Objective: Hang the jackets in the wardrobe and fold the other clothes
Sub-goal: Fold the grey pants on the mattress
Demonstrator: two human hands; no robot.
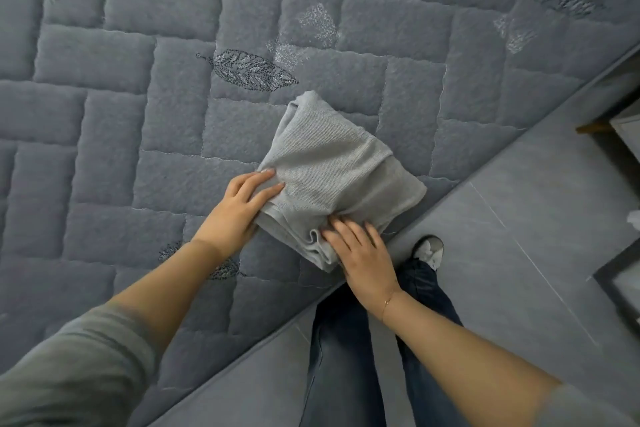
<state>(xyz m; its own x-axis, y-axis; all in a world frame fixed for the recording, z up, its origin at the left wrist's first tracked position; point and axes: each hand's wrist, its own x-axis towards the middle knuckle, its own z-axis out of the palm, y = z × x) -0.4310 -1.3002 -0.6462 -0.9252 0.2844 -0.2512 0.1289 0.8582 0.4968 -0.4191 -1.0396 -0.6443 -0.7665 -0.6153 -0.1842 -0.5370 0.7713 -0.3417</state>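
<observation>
Bed point(145, 135): a grey quilted cover in a brick-like stitched pattern fills most of the view, with embroidered leaves scattered over it; its edge runs on a slant from lower left to upper right.
Floor point(512, 218): grey tiles with thin pale joints, beside the bed on the right.
Person: stands at the bed edge in dark jeans point(349, 340), both forearms reaching over the cover, grey sleeves pushed up; one pale shoe point(429, 250) shows on the floor.
Garment point(332, 177): a light grey knit piece, folded into a rough, thick rectangle, lies on the bed near its edge, just below a dark leaf. Several layers show at its near corner, bunched in small waves.
Left hand point(239, 211): lies at the garment's left edge, fingers straight and resting flat on top of the cloth. The thumb is out of sight, so whether it is tucked under the fold cannot be told.
Right hand point(360, 250): palm down on the near corner, fingers spread and nearly straight, pressing the layered edge. It grasps nothing. A thin bracelet sits on the wrist.
Furniture: dark and pale edges show at far right, too cropped to tell what they are.
</observation>
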